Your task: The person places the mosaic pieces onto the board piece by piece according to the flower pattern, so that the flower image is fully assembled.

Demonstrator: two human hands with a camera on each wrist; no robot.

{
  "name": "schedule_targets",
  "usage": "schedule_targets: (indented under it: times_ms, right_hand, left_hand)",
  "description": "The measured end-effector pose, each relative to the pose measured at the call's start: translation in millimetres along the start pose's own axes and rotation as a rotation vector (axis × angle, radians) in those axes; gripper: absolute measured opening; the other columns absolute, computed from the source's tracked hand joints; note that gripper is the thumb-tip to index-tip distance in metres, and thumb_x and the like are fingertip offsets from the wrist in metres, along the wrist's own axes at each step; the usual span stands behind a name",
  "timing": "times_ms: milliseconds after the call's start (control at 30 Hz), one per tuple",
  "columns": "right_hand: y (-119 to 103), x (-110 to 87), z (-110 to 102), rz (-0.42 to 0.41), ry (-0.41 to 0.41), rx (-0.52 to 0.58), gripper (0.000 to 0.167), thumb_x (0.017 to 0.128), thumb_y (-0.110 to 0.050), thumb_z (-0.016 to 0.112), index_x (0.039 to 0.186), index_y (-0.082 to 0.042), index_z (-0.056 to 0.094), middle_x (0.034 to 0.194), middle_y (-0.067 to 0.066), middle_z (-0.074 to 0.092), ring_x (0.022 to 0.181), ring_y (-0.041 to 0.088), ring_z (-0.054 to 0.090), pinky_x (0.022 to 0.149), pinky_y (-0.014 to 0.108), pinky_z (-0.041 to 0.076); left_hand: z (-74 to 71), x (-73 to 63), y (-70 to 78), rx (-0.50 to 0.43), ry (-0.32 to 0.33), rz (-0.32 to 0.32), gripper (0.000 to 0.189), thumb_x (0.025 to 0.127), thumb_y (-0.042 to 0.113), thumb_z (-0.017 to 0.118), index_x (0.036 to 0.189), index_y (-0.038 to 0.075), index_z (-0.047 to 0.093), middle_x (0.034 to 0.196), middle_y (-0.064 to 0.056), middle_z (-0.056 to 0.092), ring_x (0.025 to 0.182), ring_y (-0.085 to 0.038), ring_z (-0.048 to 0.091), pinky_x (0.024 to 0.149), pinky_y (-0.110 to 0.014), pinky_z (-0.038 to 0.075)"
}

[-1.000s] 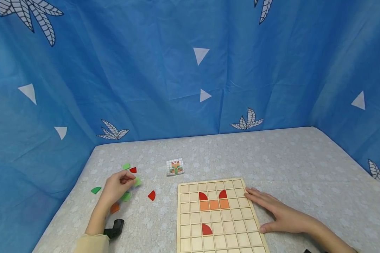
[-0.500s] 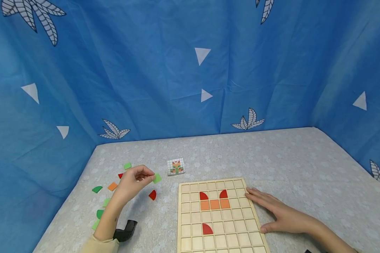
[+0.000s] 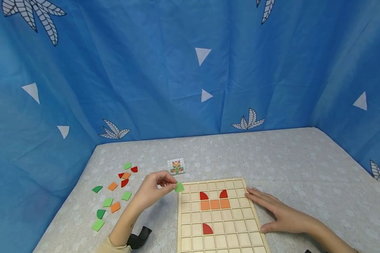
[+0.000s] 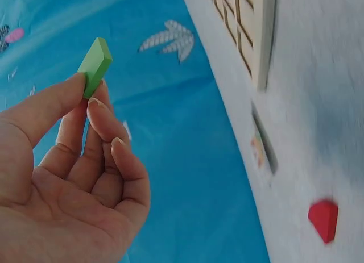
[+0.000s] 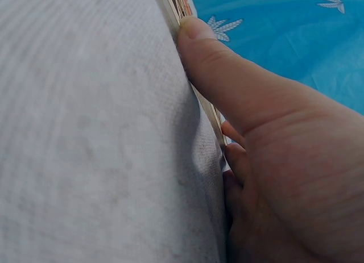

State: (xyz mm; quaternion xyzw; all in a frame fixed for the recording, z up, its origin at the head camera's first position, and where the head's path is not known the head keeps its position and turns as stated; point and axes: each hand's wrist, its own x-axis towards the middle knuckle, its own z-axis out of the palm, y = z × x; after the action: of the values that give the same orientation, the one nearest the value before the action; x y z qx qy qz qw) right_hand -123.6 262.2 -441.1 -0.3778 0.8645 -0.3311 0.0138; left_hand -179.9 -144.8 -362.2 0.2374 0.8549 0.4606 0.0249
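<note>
Clamping the green tile (image 3: 179, 187) between thumb and fingers, the left hand (image 3: 156, 188) holds it aloft by the far left corner of the board (image 3: 217, 226). The tile looks light, stiff and perhaps slippery, best taken by its edges; the right hand (image 3: 277, 215), thumb and fingers apart, touches the board's right side.

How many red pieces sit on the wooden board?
3: the left piece and right piece above the orange squares, the lower piece below them. More may lie outside the frame.
</note>
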Motion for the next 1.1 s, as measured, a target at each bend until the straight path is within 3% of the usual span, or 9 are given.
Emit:
schedule_targets:
  times_ms: [300,533,900,1100]
  right_hand:
    - [0,1.3,0,0.008,0.002,-0.015,0.088,0.076,-0.037,0.075,0.147,-0.010,0.031,0.151,0.014,0.022,0.137,0.018,0.018,0.098,0.033,0.028]
    - [0,1.0,0,0.019,-0.004,-0.006,0.087,0.077,-0.038,0.074,0.147,-0.011,0.030,0.151,0.014,0.022,0.137,0.018,0.018,0.099,0.031,0.027]
    - [-1,1.9,1,0.003,-0.001,0.026,0.086,0.077,-0.037,0.073,0.147,-0.009,0.031,0.151,0.015,0.022,0.137,0.019,0.016,0.100,0.017,0.014]
    - [-3,1.6,0,0.041,-0.004,0.004,0.086,0.077,-0.040,0.073,0.147,-0.012,0.031,0.151,0.013,0.023,0.137,0.018,0.018,0.099,0.032,0.027]
  left_hand:
    - [35.1,5.1,16.1,-0.099,-0.140,0.060,0.003,0.086,0.007,0.068,0.084,0.010,0.068,0.080,0.006,0.063,0.072,-0.012,0.059,0.067,-0.029,0.050]
    - [65.7,4.3,23.6,-0.204,-0.263,0.052,0.008,0.084,0.000,0.068,0.085,0.008,0.068,0.082,0.001,0.065,0.069,-0.010,0.060,0.066,-0.025,0.050]
    - [88.6,-1.5,21.3,-0.263,-0.308,0.006,0.009,0.081,-0.001,0.071,0.081,0.008,0.068,0.074,0.005,0.063,0.064,-0.006,0.059,0.062,-0.022,0.051]
    - [95.3,-2.2,19.2,-0.254,-0.314,-0.004,0.009,0.081,-0.002,0.070,0.080,0.007,0.069,0.072,0.006,0.064,0.062,-0.005,0.060,0.059,-0.021,0.050]
